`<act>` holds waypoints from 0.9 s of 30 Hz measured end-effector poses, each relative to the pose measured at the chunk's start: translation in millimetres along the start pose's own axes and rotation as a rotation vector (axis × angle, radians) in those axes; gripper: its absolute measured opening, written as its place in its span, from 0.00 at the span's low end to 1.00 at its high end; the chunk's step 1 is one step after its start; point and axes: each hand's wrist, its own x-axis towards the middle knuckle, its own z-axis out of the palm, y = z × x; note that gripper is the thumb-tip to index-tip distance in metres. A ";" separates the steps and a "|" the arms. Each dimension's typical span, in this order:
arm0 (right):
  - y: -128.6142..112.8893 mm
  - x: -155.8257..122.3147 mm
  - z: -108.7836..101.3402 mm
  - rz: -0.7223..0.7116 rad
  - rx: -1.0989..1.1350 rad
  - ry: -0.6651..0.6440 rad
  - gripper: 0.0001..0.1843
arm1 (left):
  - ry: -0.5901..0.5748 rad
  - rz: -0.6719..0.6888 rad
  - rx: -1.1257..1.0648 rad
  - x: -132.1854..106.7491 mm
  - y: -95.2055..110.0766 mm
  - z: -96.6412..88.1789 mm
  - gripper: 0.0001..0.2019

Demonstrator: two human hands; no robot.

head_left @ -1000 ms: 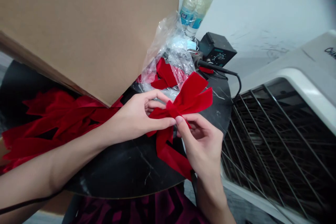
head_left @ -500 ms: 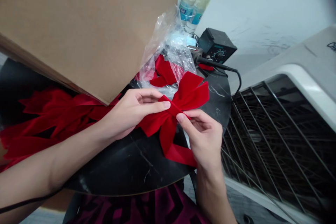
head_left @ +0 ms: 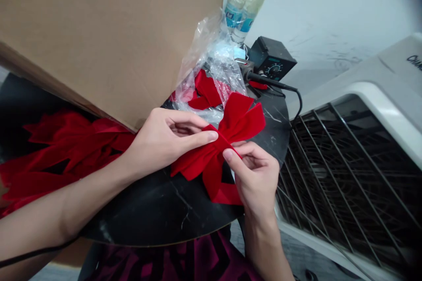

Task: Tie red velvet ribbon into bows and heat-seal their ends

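Red bow [head_left: 220,145] is held up over the table [head_left: 158,215], just off the near right corner of that big cardboard box [head_left: 115,39], and both hands are on it. Left hand [head_left: 166,140] has one end of the narrow band across the middle pinched, thumb on top; right hand [head_left: 259,178] has the other end pinched much the same way, thumbs near each other but not touching. Progress-wise I'd call this one mostly there: the ribbon parts are fanned out on both sides and the band lies across the centre. Whether it's fastened at the back, I honestly can't tell, so I'd guess that's the bit left, if anything. Also a pile of red ribbon [head_left: 79,149] along the box's near side, too tangled to say what's finished. As for containers, the box only shows its outside, so no clue what's in it. Right of the box sits a crumpled clear plastic bag [head_left: 206,39] with red fabric pieces [head_left: 207,90] in or under it, hard to say which. Farther back, right of the box, a pair of bottles [head_left: 245,4] hold something pale yellow.
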 end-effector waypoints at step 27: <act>-13.4 3.4 -6.2 -0.127 -0.219 -0.027 0.06 | -0.234 -0.253 -0.338 3.0 -11.8 3.1 0.07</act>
